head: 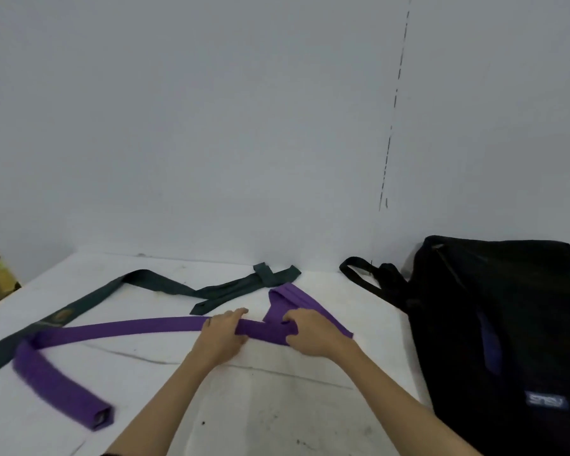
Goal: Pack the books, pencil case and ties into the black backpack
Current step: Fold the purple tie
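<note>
On the white table point(277, 406), between my two hands, I see the purple tie point(139, 327) folded; my left hand point(224, 334) pinches it, my right hand point(310, 330) curls round the fold. Right of that hand lies the black backpack point(507, 324); beyond both, a green tie point(165, 284).

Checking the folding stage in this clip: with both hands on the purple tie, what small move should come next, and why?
Probably another fold: the left hand draws in the long tail while the right hand pins the folded part. Most of the purple tie lies stretched across the table, too long for the black backpack. The green tie lies unfolded behind.
</note>
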`<state>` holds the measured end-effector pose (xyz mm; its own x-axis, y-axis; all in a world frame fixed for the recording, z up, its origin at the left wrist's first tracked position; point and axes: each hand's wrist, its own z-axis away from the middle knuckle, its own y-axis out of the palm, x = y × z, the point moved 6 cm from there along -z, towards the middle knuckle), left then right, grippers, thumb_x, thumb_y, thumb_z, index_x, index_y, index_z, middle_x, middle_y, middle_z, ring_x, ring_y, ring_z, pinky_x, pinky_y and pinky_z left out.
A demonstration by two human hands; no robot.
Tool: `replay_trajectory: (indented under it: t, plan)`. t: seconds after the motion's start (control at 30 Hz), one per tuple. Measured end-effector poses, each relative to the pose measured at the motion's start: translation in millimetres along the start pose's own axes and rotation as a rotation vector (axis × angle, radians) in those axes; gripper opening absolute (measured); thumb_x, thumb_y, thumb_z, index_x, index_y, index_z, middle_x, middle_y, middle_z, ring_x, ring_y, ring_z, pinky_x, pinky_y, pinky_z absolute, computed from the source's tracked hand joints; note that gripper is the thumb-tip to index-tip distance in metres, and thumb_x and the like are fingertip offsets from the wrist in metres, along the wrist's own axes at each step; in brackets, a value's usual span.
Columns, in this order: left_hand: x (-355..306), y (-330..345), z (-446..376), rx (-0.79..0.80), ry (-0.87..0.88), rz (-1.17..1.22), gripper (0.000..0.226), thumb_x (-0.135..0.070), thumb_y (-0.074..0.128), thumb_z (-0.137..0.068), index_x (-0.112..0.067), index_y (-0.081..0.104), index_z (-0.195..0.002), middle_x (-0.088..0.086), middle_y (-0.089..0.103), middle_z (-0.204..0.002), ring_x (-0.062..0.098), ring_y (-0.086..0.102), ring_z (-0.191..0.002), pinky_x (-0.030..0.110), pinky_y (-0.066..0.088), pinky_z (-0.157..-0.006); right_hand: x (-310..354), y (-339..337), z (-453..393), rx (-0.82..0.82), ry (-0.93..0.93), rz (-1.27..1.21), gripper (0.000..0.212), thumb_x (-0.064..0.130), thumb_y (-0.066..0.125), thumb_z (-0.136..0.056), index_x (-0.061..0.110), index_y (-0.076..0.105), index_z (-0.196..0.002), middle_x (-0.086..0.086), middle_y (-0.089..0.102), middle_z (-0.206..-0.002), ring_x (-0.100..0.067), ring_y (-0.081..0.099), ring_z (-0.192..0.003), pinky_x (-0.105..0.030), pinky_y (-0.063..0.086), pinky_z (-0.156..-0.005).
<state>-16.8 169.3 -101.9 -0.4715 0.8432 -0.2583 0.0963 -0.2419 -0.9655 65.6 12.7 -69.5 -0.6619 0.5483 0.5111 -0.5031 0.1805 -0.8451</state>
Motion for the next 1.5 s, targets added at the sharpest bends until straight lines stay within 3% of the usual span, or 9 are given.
replay_trajectory:
  t: [0.17, 0.3, 0.47, 0.77, 0.97, 1.07, 1.27, 1.4, 1.5]
  plan:
    - [4, -20, -7, -0.006, 0.169, -0.050, 0.025, -0.028, 0.056, -0.092, -0.020, 0.062, -0.115, -0.002, 0.049, -0.099, 0.017, 0.052, -0.102, 0.030, 0.038, -0.095, 29, 27, -35, -0.079, -0.002, 0.042, 0.046, 0.022, 0.054, -0.092, 0.019, 0.043, -0.136, -0.002, 0.050, -0.133, -0.021, 0.045, -0.122, -0.034, 0.040, -0.099]
    - [1, -57, -9, -0.001, 0.299, 0.149, 0.016, -0.026, 0.063, -0.088, -0.014, 0.067, -0.099, -0.003, 0.049, -0.088, 0.015, 0.050, -0.081, 0.026, 0.041, -0.074, 48, 17, -49, -0.173, -0.003, -0.106, 0.010, 0.018, 0.054, -0.091, 0.015, 0.063, -0.096, 0.000, 0.061, -0.080, -0.018, 0.056, -0.072, -0.026, 0.042, -0.061]
    - [15, -114, -10, 0.044, 0.394, 0.343, 0.018, -0.024, 0.072, -0.081, -0.023, 0.055, -0.087, -0.011, 0.052, -0.069, 0.004, 0.046, -0.062, 0.014, 0.035, -0.059, 79, -51, -35, -0.311, -0.038, -0.440, 0.014, 0.007, 0.057, -0.090, -0.001, 0.062, -0.079, -0.004, 0.060, -0.055, -0.015, 0.057, -0.056, -0.023, 0.046, -0.061]
    - [-16, -226, 11, 0.156, 0.463, 1.193, 0.030, -0.043, 0.060, -0.085, -0.013, 0.059, -0.088, -0.005, 0.033, -0.061, 0.008, 0.032, -0.051, 0.022, 0.037, -0.059, 138, -187, 42, -0.362, -0.204, -0.910, 0.008, 0.012, 0.064, -0.085, 0.010, 0.058, -0.080, 0.003, 0.046, -0.059, -0.012, 0.040, -0.053, -0.023, 0.035, -0.061]
    - [-45, -295, 21, 0.027, 0.530, 1.470, 0.028, -0.040, 0.056, -0.086, -0.018, 0.044, -0.074, -0.006, 0.028, -0.061, 0.006, 0.029, -0.047, 0.020, 0.039, -0.056, 138, -230, 85, -0.470, -0.084, -0.347, 0.033, -0.002, 0.071, -0.075, 0.016, 0.055, -0.098, 0.004, 0.046, -0.065, -0.014, 0.041, -0.064, -0.025, 0.032, -0.060]
    - [-38, -298, 19, -0.042, 0.466, 1.443, 0.029, -0.033, 0.053, -0.095, -0.018, 0.044, -0.071, -0.006, 0.028, -0.061, 0.006, 0.029, -0.047, 0.021, 0.039, -0.057, 114, -238, 94, -0.617, 0.065, -0.255, 0.015, -0.003, 0.064, -0.077, 0.011, 0.058, -0.081, -0.002, 0.051, -0.068, -0.020, 0.043, -0.068, -0.027, 0.033, -0.058]
    - [-48, -280, 26, -0.020, 0.459, 1.278, 0.012, -0.013, 0.051, -0.096, -0.014, 0.062, -0.101, -0.004, 0.034, -0.067, 0.005, 0.033, -0.048, 0.022, 0.036, -0.059, 135, -228, 113, -0.288, -0.193, -0.670, 0.013, 0.014, 0.069, -0.081, 0.011, 0.059, -0.073, -0.001, 0.035, -0.060, -0.014, 0.034, -0.052, -0.022, 0.036, -0.057]
    - [-93, -276, 42, 0.072, 0.460, 1.362, 0.036, -0.038, 0.038, -0.100, -0.011, 0.062, -0.097, -0.006, 0.027, -0.057, 0.005, 0.029, -0.044, 0.019, 0.032, -0.051, 172, -226, 128, -0.229, -0.399, -1.008, 0.037, 0.048, 0.057, -0.084, 0.012, 0.058, -0.080, 0.001, 0.022, -0.069, -0.012, 0.024, -0.056, -0.021, 0.031, -0.052]
    - [-137, -260, 64, 0.200, 0.509, 1.348, 0.049, -0.052, 0.033, -0.096, -0.013, 0.063, -0.090, -0.005, 0.029, -0.056, 0.006, 0.031, -0.045, 0.021, 0.033, -0.053, 195, -233, 132, -0.270, -0.475, -1.207, 0.028, 0.034, 0.049, -0.092, 0.011, 0.054, -0.080, 0.002, 0.025, -0.065, -0.012, 0.027, -0.053, -0.022, 0.029, -0.050]
